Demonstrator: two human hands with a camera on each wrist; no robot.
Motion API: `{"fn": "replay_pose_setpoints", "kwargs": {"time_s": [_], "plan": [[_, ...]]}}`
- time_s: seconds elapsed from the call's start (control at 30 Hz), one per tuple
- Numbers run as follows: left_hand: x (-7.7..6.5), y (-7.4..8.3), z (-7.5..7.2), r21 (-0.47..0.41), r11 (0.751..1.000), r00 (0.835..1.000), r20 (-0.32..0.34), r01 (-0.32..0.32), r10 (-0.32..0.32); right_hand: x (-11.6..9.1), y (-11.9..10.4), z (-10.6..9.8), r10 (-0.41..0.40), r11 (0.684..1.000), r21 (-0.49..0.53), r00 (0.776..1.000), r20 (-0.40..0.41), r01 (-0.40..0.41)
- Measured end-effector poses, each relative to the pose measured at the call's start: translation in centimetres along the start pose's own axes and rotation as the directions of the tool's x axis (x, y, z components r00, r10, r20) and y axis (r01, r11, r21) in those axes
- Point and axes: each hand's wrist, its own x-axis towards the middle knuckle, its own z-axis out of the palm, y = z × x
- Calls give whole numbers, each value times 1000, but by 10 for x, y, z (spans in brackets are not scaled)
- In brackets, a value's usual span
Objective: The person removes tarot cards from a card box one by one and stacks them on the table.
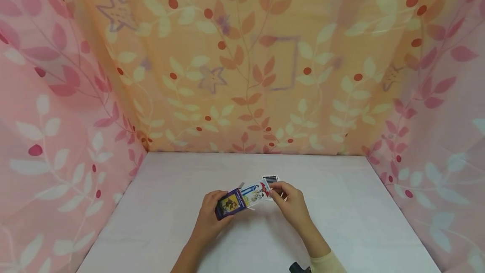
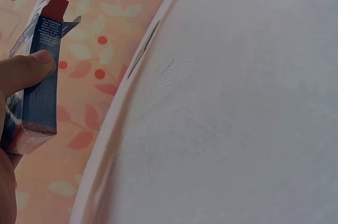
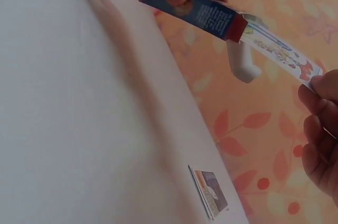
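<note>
My left hand [image 1: 208, 216] grips a small dark blue-purple carton [image 1: 230, 204] with a yellow picture on its front, thumb pressed along one side [image 2: 44, 94]. The carton is tilted above the table, its end flaps open towards the right. From that end sticks a white piece [image 1: 254, 193] printed with colourful drawings, partly inside the carton; whether it is one card or a stack, I cannot tell. My right hand [image 1: 293, 205] pinches the outer end of this printed piece between thumb and fingers. Inside the carton is hidden.
Behind the right hand, a flat piece with black-and-white stripes [image 1: 270, 178] lies on the white table [image 1: 170, 180]. The right wrist view shows a small picture-faced stack [image 3: 212, 195] on the table. Patterned cloth walls [image 1: 242, 108] enclose the back and sides. A black device [image 1: 297, 267] sits by the right wrist.
</note>
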Motion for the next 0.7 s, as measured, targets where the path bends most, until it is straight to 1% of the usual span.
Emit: {"fn": "replay_pose_setpoints", "kwargs": {"time_s": [0.1, 0.27, 0.4, 0.53, 0.63, 0.7], "plan": [[0, 0, -1, 1, 1000, 1000, 2, 4, -4, 3, 0, -3, -6, 1000, 1, 1000, -10, 6], [-1, -1, -2, -4, 1000, 1000, -3, 5, -5, 7, 4, -9, -49, 999, -6, 998, -40, 49], [-3, -1, -2, 6, 1000, 1000, -18, 13, -13, 11, 10, -14, -71, 997, -14, 997, -30, 71], [-4, 0, -2, 15, 1000, 1000, -15, -2, 2, 17, 16, -21, -100, 994, -38, 994, -34, 99], [-3, 1, -1, 3, 1000, 1000, -11, 14, -14, 24, 16, -28, -138, 989, -59, 990, -39, 136], [-1, 3, -1, -11, 999, 999, -13, 36, -36, 30, 16, -33, -153, 986, -71, 987, -38, 150]]}}
